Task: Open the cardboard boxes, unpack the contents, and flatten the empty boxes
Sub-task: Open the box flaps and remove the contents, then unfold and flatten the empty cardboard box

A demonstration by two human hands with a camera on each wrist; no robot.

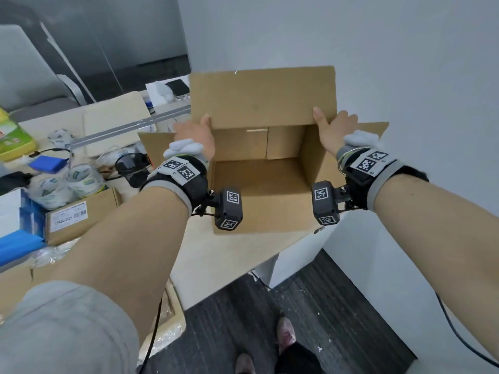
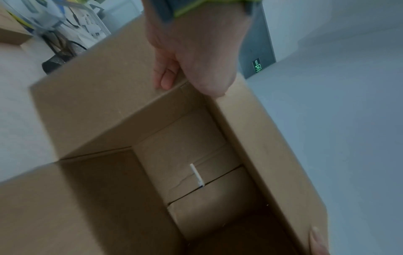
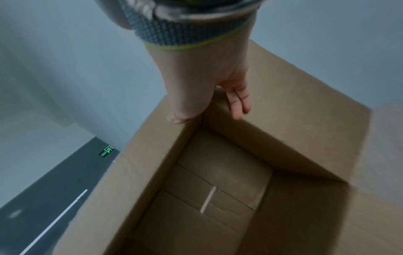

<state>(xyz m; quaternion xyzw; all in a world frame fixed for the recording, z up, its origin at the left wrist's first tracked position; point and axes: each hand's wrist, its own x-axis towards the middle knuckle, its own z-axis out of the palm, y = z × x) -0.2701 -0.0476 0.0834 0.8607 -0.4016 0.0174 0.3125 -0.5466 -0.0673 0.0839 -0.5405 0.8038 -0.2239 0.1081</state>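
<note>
Fingers (image 1: 348, 118) hidden behind box (image 1: 263, 98)

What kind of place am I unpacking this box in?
Probably an office or workroom: a cluttered desk with tape rolls and a labelled small carton, dark carpet, and a lit green exit sign low on the wall.

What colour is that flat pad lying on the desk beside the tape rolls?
Bright blue. The flat pad sits on the desk left of the tape rolls, clearest in the head view.
</note>
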